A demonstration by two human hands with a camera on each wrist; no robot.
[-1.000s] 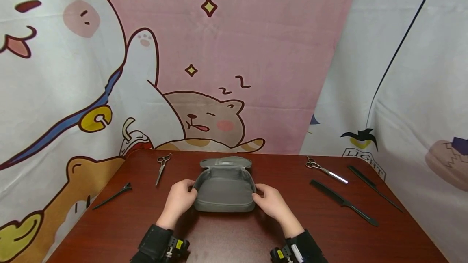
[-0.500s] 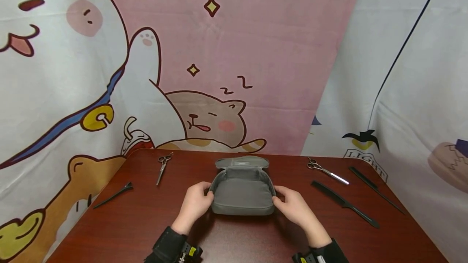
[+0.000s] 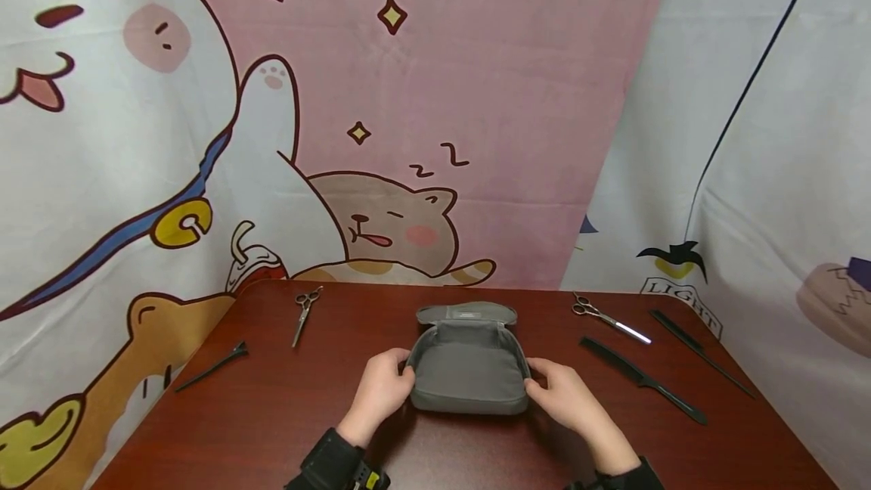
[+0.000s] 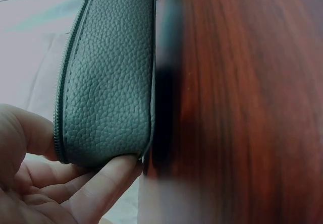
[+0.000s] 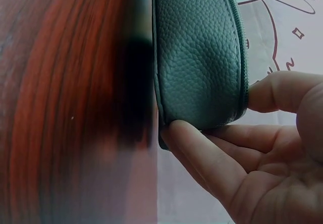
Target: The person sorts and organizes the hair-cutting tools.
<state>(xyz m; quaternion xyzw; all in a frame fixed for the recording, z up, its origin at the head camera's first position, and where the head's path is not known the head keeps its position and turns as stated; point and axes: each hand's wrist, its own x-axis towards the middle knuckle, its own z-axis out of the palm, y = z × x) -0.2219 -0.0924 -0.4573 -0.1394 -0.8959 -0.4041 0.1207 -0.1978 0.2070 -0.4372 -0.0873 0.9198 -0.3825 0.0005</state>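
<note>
Your left hand (image 3: 381,392) and right hand (image 3: 565,395) pinch the grey case (image 3: 469,373) at opposite side walls, digits spanning from zipped rim to base, likely so that the soft body stays level and keeps its shape. It sits around the middle of the tabletop (image 3: 272,429), nearer the back edge than the front; whether its base touches the wood you cannot tell. Its lid (image 3: 467,314) lies folded back toward the back edge, which leaves the opening facing you. The silver scissors (image 3: 302,320) near the back-left corner, the dark clip (image 3: 212,368) by the left edge, and the thinning shears (image 3: 615,324), wide comb (image 3: 640,378) and thin comb (image 3: 701,351) toward the right edge are well apart from the case, apparently giving your hands room.
</note>
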